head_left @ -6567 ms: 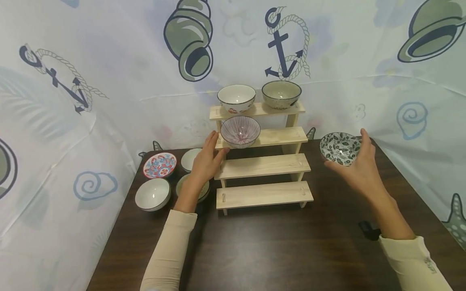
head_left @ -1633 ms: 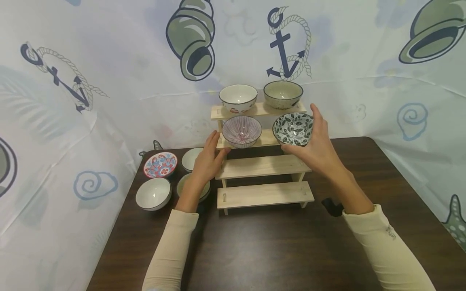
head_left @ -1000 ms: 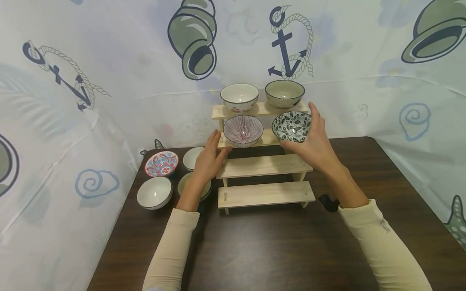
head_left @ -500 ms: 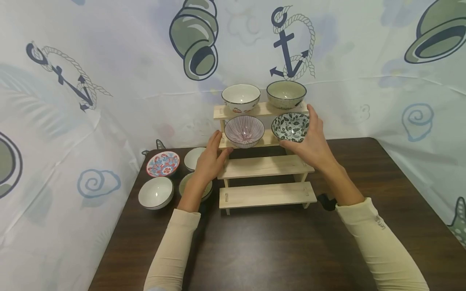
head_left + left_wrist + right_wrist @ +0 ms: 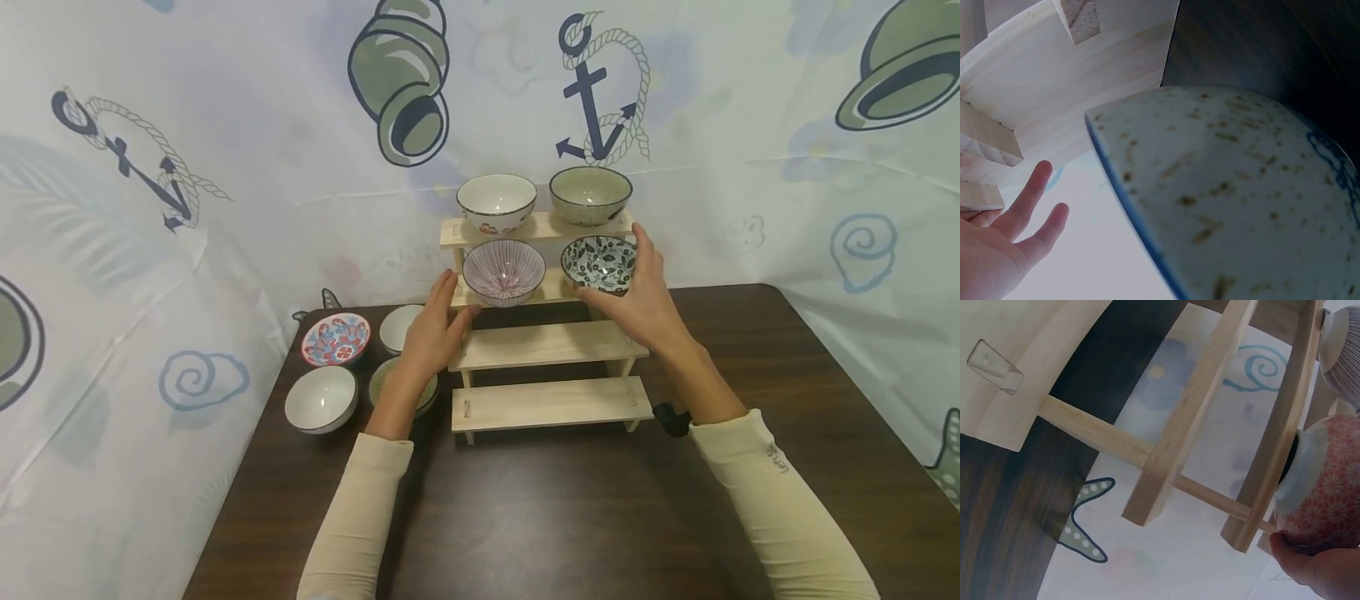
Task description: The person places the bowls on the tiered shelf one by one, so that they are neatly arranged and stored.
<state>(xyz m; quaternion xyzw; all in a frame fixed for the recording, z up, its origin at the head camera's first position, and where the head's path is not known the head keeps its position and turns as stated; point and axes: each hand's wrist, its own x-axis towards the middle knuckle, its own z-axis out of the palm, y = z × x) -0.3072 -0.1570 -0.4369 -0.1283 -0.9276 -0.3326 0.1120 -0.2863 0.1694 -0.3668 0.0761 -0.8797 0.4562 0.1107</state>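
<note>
We see the leaf-patterned bowl (image 5: pixel 596 265) at the right end of the second-highest tier of the wooden stand (image 5: pixel 555 404), just beside the striped bowl (image 5: pixel 502 271). Its mouth faces up, its foot (image 5: pixel 1300 478) points down at the board, and its rim is round; we cannot tell whether the board takes its full weight. Our right hand (image 5: pixel 645 308) pinches its wall between thumb and fingers. Our left hand (image 5: pixel 431 333), fingers spread, lies by the stand's left end. The stand's long axis runs left to right across the worktop (image 5: pixel 525 517).
</note>
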